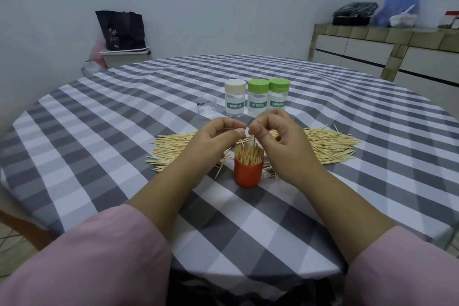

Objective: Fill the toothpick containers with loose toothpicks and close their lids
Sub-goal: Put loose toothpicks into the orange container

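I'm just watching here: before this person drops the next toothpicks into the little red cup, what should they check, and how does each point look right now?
1. Red cup upright on the table: ok.
2. Room left in the cup: not ok, it already looks packed to the rim.
3. Right hand has a toothpick pinched above the cup: ok.
4. Left hand holds toothpicks: cannot tell, only a thin sliver shows at its fingertips.
5. Loose toothpicks within reach: ok, piled on both sides.
6. Clear lid ready to hand: ok, it stands beside the three capped bottles.
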